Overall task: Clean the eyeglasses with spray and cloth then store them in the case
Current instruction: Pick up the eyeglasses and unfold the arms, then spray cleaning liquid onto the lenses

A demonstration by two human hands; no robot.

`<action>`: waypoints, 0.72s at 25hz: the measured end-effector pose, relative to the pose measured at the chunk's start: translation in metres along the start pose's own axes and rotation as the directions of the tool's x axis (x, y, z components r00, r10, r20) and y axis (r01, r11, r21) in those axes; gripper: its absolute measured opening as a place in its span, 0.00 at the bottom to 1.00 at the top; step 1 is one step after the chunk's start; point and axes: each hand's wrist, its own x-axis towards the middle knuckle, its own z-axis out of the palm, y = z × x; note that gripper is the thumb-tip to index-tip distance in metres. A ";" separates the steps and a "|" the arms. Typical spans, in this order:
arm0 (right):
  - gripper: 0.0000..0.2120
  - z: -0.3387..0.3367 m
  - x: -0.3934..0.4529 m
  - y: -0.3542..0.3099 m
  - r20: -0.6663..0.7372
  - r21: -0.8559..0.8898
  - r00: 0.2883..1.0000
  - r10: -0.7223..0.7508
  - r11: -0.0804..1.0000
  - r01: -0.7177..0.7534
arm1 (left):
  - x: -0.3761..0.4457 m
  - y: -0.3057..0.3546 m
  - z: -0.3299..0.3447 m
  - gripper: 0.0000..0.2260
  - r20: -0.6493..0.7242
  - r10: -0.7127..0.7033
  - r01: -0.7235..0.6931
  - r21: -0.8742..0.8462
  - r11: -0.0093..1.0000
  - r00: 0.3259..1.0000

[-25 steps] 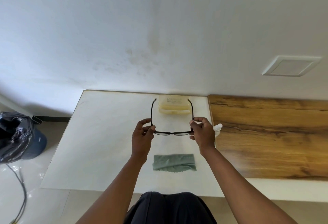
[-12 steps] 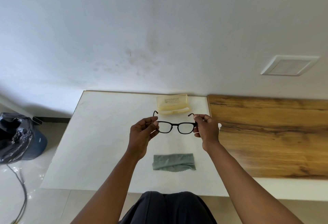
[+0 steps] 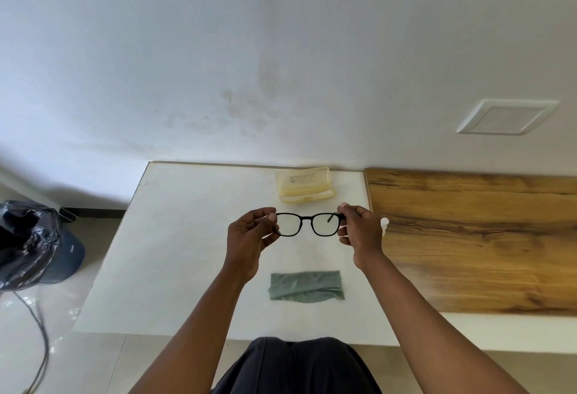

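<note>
My left hand (image 3: 249, 234) and right hand (image 3: 359, 231) pinch the black plastic-framed eyeglasses (image 3: 307, 224) above the green cloth (image 3: 306, 286).

Plain home room: tiled floor (image 3: 103, 237), bin (image 3: 31, 243)

We have one head-worn wide-angle view, looking forward and down from above the seated lap, close over the white worktop (image 3: 175, 237) and facing the wall (image 3: 218, 50) behind it.
</note>
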 end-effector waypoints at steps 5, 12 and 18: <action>0.09 -0.002 -0.001 0.011 -0.005 0.005 1.000 0.003 1.000 -0.002 | 0.002 0.001 0.003 0.02 -0.047 -0.039 0.039 0.003 0.999 0.998; 0.11 -0.026 -0.010 0.062 -0.170 -0.415 0.978 -0.121 0.909 0.040 | 0.003 0.001 0.010 0.02 -0.084 -0.076 0.073 -0.032 0.997 0.994; 0.23 -0.048 0.009 0.072 -0.376 -0.480 0.916 -0.143 0.875 -0.060 | 0.002 -0.002 0.016 0.03 -0.102 -0.095 0.090 -0.057 0.994 0.990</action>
